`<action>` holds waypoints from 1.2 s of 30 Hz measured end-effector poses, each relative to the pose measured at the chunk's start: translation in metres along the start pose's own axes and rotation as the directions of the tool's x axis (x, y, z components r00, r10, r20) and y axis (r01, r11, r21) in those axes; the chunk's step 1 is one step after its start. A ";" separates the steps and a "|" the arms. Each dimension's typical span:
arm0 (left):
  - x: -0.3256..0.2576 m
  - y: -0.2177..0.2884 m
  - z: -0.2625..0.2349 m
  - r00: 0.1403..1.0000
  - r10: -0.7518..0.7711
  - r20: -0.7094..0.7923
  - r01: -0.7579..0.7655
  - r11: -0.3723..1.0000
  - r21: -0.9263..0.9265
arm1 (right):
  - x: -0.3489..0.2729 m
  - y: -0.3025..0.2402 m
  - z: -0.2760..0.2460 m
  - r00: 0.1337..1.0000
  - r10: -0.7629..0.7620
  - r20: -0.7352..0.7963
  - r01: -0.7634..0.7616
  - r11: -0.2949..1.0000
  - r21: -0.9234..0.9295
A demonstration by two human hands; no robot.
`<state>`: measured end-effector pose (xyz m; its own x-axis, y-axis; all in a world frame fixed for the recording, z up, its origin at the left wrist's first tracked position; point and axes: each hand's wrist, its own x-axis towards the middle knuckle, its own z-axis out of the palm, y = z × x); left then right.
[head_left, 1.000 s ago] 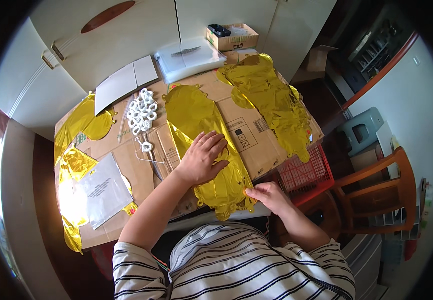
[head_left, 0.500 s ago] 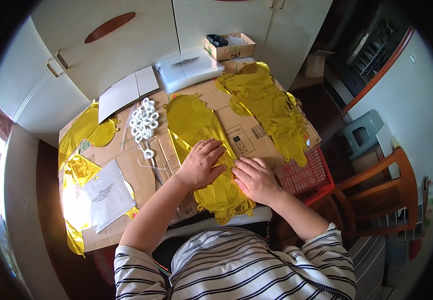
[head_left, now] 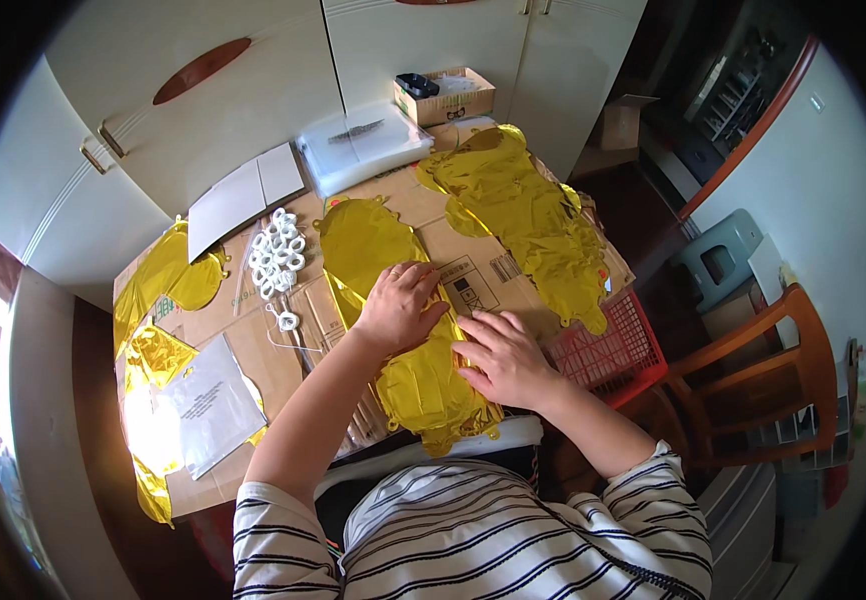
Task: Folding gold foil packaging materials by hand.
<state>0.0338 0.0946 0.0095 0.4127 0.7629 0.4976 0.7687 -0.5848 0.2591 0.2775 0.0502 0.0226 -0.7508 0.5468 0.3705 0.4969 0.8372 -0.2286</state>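
A flat gold foil balloon (head_left: 363, 238) lies lengthwise in front of me, its near end by the table's front edge. My left hand (head_left: 398, 308) rests on its middle, fingers laid over the foil and thumb pointing right. Just right of it, my right hand (head_left: 501, 358) touches the balloon's right edge with fingers apart and thumb nearer me. The foil under both palms is hidden. A second, crumpled gold foil balloon (head_left: 523, 215) is spread to the right. Further gold foil (head_left: 188, 275) lies at the left side.
Cardboard (head_left: 303, 300) covers the table. White rolls of ribbon (head_left: 278, 250), grey boards (head_left: 243, 200), a stack of clear plastic bags (head_left: 363, 150) and a small box (head_left: 448, 95) stand farther back. A printed clear bag (head_left: 208, 410) lies left. A red basket (head_left: 608, 345) and wooden chair (head_left: 803, 380) stand right.
My right hand has shifted slightly left and its fingers have spread more over the foil edge. My left hand stays on the balloon. The whole view has shifted slightly.
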 end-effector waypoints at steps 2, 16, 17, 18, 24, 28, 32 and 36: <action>-0.004 -0.003 0.004 0.999 0.003 -0.039 -0.003 1.000 -0.010 | 0.008 0.004 -0.004 0.999 0.005 0.032 -0.006 1.000 0.004; -0.005 -0.001 0.002 0.999 -0.038 -0.039 0.036 0.998 -0.051 | -0.023 0.014 -0.014 0.981 -0.118 0.153 0.118 0.993 0.009; -0.006 -0.001 0.002 0.998 -0.038 -0.041 0.036 0.998 -0.049 | -0.028 0.013 -0.016 0.979 -0.129 0.158 0.129 0.992 0.012; -0.006 -0.001 0.002 0.998 -0.040 -0.038 0.038 0.998 -0.048 | -0.034 0.011 -0.020 0.977 -0.137 0.163 0.137 0.991 0.013; -0.005 -0.001 0.001 0.999 -0.033 -0.038 0.031 0.998 -0.048 | -0.061 0.006 -0.036 0.945 -0.317 0.085 0.314 0.948 0.043; -0.007 -0.002 0.002 0.999 -0.028 -0.036 0.027 0.999 -0.038 | -0.083 0.016 -0.028 0.917 -0.397 -0.042 0.399 0.913 0.084; -0.006 -0.001 0.000 0.998 -0.040 -0.042 0.038 0.998 -0.057 | -0.064 0.026 -0.019 0.950 -0.281 -0.138 0.262 0.954 -0.143; -0.005 -0.003 0.000 0.999 -0.047 -0.021 0.045 0.993 -0.105 | -0.048 0.022 0.006 0.934 -0.326 -0.142 0.314 0.944 -0.101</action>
<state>0.0295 0.0920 0.0063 0.3655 0.7839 0.5018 0.7311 -0.5755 0.3665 0.3222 0.0423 -0.0053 -0.8020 0.2360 0.5488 0.2768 0.9609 -0.0086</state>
